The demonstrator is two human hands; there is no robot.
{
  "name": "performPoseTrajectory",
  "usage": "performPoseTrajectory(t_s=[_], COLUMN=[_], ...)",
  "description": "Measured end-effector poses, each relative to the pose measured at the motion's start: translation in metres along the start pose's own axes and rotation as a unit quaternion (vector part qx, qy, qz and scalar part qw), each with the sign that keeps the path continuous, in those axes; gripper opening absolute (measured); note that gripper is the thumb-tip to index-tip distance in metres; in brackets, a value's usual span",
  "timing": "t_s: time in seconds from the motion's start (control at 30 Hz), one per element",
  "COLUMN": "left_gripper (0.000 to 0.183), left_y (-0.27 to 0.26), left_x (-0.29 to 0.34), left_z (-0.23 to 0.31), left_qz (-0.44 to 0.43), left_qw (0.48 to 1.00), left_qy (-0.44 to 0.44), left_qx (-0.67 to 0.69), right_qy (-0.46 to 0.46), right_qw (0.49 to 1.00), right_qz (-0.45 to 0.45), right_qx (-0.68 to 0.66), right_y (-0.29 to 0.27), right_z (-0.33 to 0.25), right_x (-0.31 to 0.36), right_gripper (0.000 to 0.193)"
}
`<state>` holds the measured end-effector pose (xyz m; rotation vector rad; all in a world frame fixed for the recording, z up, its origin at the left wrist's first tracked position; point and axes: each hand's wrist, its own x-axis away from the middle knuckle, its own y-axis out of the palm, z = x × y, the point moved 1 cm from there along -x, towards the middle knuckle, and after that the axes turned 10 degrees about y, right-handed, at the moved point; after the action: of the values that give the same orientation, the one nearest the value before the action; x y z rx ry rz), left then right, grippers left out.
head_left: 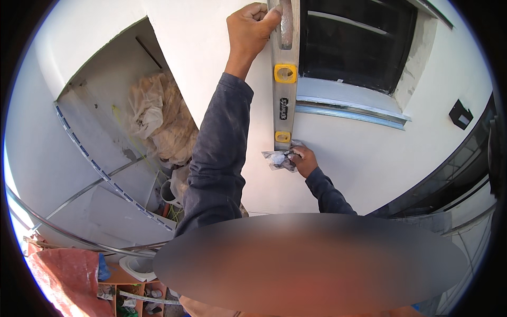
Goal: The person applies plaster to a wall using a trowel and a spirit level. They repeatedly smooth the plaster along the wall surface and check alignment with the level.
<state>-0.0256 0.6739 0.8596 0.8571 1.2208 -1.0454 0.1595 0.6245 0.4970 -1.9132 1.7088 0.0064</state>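
Note:
A long grey spirit level (280, 91) with yellow-framed vials stands upright against the white wall (338, 164). My left hand (250, 34) is closed around its edge near the top, beside a slot in its body. Just under the level's lower end, my right hand (304, 161) pinches a crumpled see-through plastic bag (278, 159) with something pale inside. What exactly the bag contains cannot be made out. The right fingertips are close to the level's bottom end.
Right of the level is a dark window (354, 47) with a metal strip (348, 114) below its sill. A black wall fitting (461, 114) juts out farther right. At left, an opening holds a large bundle of plastic sheeting (158, 119). Lower left are a red sheet (66, 280) and shelves with clutter.

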Motion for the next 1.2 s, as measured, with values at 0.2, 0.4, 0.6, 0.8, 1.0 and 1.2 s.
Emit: performPoseTrajectory(t_s=[0.2, 0.4, 0.6, 0.8, 1.0, 1.2], left_gripper=[0.031, 0.03, 0.021, 0.02, 0.021, 0.022], left_y=[-0.003, -0.002, 0.003, 0.004, 0.003, 0.003], left_x=[0.0, 0.0, -0.003, -0.006, -0.005, -0.006], left_z=[-0.006, -0.006, -0.002, 0.005, 0.001, 0.003], left_qz=[-0.028, -0.012, -0.004, -0.006, -0.01, -0.01], left_qw=[0.999, 0.999, 0.993, 0.995, 0.996, 0.995], left_qy=[-0.025, 0.017, -0.078, -0.061, -0.065, -0.073], left_qx=[-0.033, -0.034, 0.09, 0.076, 0.06, 0.065], right_qy=[0.0, -0.01, 0.026, 0.039, 0.015, 0.008], right_qw=[1.0, 0.999, 0.999, 0.999, 0.999, 1.0], right_qz=[-0.004, 0.017, -0.009, -0.017, -0.015, -0.005], right_qx=[0.031, 0.033, 0.021, 0.008, 0.026, 0.003], right_y=[-0.001, 0.002, 0.001, -0.001, -0.002, 0.0], right_z=[-0.001, 0.004, 0.004, -0.004, -0.004, -0.001], right_x=[0.0, 0.0, 0.0, 0.001, 0.001, 0.002], right_gripper=[0.022, 0.024, 0.025, 0.025, 0.026, 0.022])
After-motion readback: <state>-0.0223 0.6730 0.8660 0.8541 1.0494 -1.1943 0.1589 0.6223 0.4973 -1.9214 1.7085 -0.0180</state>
